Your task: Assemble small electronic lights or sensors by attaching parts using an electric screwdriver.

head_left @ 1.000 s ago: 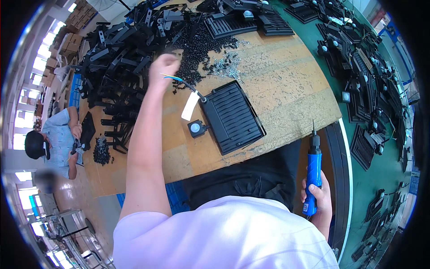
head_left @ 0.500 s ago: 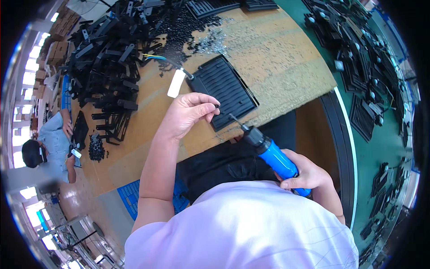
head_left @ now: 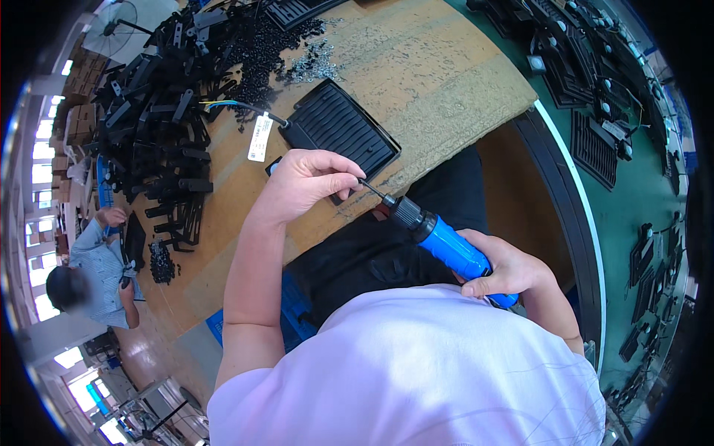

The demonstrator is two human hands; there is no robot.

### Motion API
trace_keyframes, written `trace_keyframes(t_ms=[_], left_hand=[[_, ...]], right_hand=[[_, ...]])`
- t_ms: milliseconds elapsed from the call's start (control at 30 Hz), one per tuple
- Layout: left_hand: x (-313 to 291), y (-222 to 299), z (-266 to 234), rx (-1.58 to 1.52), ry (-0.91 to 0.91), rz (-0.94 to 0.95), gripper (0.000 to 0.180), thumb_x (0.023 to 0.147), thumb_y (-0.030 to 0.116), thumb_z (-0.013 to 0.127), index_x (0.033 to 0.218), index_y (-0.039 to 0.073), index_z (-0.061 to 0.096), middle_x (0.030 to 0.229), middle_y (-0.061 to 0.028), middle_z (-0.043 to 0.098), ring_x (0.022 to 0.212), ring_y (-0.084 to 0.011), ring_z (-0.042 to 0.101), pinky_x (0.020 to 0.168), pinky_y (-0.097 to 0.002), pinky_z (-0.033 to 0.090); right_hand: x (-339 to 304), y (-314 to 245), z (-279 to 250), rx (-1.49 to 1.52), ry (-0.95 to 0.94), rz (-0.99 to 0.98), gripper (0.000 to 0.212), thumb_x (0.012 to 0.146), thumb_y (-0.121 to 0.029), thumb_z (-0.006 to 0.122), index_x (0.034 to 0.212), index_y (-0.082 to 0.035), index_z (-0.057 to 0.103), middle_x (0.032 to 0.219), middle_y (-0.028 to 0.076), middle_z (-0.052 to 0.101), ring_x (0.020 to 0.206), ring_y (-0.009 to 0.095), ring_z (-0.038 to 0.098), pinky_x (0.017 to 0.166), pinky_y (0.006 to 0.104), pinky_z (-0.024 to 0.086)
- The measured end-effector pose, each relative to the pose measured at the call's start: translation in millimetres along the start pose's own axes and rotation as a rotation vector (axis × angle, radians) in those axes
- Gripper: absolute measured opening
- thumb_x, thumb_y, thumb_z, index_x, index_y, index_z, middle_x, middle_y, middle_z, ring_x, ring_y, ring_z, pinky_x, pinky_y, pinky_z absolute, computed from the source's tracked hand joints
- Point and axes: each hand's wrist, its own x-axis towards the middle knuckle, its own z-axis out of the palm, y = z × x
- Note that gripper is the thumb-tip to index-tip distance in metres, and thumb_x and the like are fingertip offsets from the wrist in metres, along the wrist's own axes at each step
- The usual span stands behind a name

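Fingers [head_left: 343, 176] of our left hand [head_left: 305, 182] were pinched together at the bit tip of the blue electric screwdriver [head_left: 446, 245], whether on a small screw we could not tell. Our right hand [head_left: 506, 271] was wrapped tight around the screwdriver's handle, holding it slanted above our lap. Just beyond, a black ribbed housing [head_left: 338, 137] lay on the bench [head_left: 439, 82], beside a white tag [head_left: 259, 138].

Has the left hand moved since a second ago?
Yes. The left hand has come back from the heap of black screws to the tip of the blue screwdriver.
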Motion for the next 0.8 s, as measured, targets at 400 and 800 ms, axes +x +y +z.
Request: trace_keyframes(t_ms=[400, 800], left_hand=[[4, 3, 6, 0.373, 0.007, 0.127, 0.020, 0.079, -0.001, 0.069, 0.098, 0.002, 0.072, 0.089, -0.0064, 0.067, 0.079, -0.0125, 0.062, 0.071, -0.0255, 0.050], [16, -41, 28, 1.082, 0.272, 0.546, 0.023, 0.070, 0.007, 0.075, 0.093, 0.010, 0.071, 0.086, -0.0043, 0.059, 0.083, -0.0248, 0.054, 0.075, -0.0374, 0.045]], right_hand=[[-7, 14, -5, 0.259, -0.077, 0.099, 0.082, 0.077, -0.038, 0.080, 0.137, -0.002, 0.038, 0.086, 0.007, 0.061, 0.068, 0.016, 0.062, 0.066, 0.0314, 0.052], [6, 43, -8, -0.085, 0.060, 0.169, 0.083, 0.076, -0.043, 0.078, 0.137, -0.001, 0.041, 0.103, 0.015, 0.060, 0.094, 0.025, 0.061, 0.087, 0.0367, 0.047]])
